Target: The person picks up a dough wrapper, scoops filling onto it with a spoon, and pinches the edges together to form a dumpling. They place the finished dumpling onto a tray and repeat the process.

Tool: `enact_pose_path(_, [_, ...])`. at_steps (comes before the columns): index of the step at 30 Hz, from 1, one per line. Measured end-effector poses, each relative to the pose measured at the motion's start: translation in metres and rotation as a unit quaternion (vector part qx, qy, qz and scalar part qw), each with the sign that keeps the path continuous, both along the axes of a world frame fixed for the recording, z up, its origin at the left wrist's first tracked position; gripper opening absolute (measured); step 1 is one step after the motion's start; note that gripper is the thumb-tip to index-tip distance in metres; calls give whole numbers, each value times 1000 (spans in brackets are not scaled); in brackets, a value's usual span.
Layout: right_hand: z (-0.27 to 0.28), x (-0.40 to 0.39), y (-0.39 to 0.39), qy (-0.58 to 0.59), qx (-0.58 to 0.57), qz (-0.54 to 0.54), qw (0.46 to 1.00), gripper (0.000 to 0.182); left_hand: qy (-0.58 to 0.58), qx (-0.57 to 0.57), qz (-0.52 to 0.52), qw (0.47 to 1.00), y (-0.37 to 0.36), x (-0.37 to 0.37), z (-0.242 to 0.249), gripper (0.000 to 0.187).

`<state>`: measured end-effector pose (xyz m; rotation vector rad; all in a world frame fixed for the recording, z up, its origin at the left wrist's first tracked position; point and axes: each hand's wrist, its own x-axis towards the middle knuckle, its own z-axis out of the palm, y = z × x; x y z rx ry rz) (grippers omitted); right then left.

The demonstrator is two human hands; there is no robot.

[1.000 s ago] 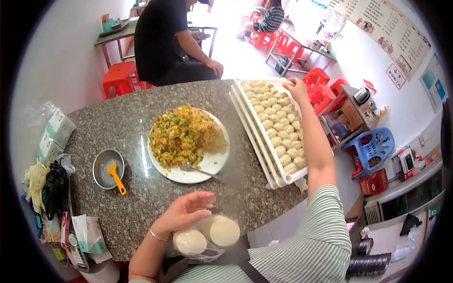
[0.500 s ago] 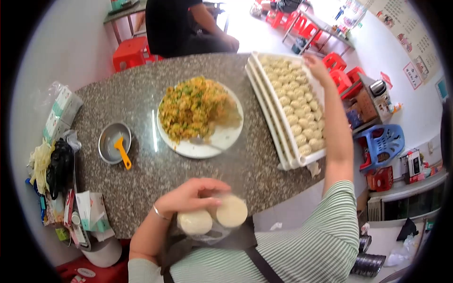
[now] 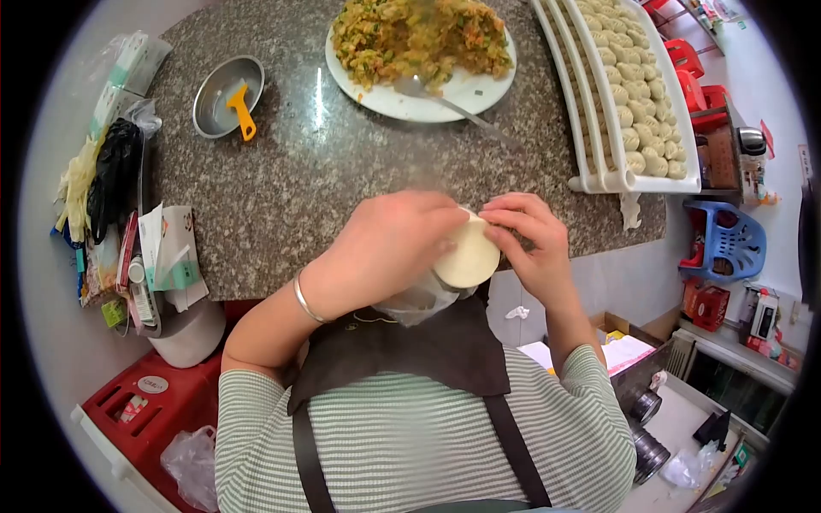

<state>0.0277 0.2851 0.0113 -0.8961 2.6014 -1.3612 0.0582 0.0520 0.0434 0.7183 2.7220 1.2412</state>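
- Granite table (image 3: 282, 197): carries all work items; the person stands at its near edge, in a striped shirt and dark apron.
- Tray of dumplings (image 3: 637, 94): white stacked trays at the right edge of the table; the top tray appears nearly full of formed dumplings in rows. Judged from this, most of the batch is wrapped.
- Plate of filling (image 3: 423, 51): at the far edge, a large mound of filling remains, with a spoon (image 3: 445, 103) resting in it, so more wrapping is left.
- Metal bowl (image 3: 224, 85): far left of the table, with an orange scraper (image 3: 239, 109) inside.
- Left hand (image 3: 385, 244): at the near edge, fingers curled over the bagged stack of wrappers, holding it.
- Right hand (image 3: 530, 239): fingertips pinching the edge of the top round dough wrapper (image 3: 469, 255), peeling it from the stack.
- Change from one second ago: the right hand has left the far end of the tray and come to the wrappers; the view has tilted down, and the seated person is out of frame.
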Motion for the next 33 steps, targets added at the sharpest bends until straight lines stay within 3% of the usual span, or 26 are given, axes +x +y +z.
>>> enact_pose_path(2, [-4,6,-3,106,-3,-51,993,17,21,4,16,1000,2,6,-4,32])
enact_pose_path(9, [-2,13,-7,211,5,-60,976,15,71,19,63,995,7,16,-5,32])
enact_pose_path(12, [10,16,-5,210,-25,27,977,14,92,50,34,994,6,11,-2,31])
enact_pose_path(14, [15,13,-3,42,-100,123,987,14,88,88,-18,992,2,9,-1,29])
enact_pose_path(15, [16,5,-1,48,-101,125,986,14,80,129,-72,986,1,7,0,27])
enact_pose_path(16, [16,-8,2,7,-125,59,990,20,-10,127,-78,989,-1,12,11,22])
enact_pose_path(17, [16,-23,2,-35,-147,-7,988,26,-4,126,-78,989,-4,12,20,22])
enact_pose_path(19, [4,-58,-12,74,-62,-81,992,36,-234,256,-32,938,-8,14,31,16])
enact_pose_path(20, [-3,-71,-18,79,-62,-79,992,36,-227,336,-11,914,-10,14,25,18])
enact_pose_path(21, [-12,-82,-23,78,6,-67,995,39,-221,336,-9,916,-12,13,23,18])
enact_pose_path(22, [-19,-88,-29,77,74,-55,993,43,-257,438,36,861,-14,10,24,20])
enact_pose_path(23, [-24,-90,-37,99,49,-41,993,38,-286,534,81,791,-18,6,22,23])
enact_pose_path(24, [-29,-96,-38,134,96,-15,986,37,-301,571,82,760,-29,3,9,28])
enact_pose_path(25, [-29,-98,-40,166,143,10,976,36,-296,571,85,761,-36,3,0,28])
enact_pose_path(27, [-15,-94,-41,189,119,17,975,32,-270,628,128,718,-50,0,-16,29])
enact_pose_path(30, [3,-87,-46,105,74,-37,991,26,-282,639,184,692,-62,-5,-39,30])
enact_pose_path(33, [-25,-89,-48,140,61,-31,988,26,-314,637,213,672,-62,-7,-61,31])
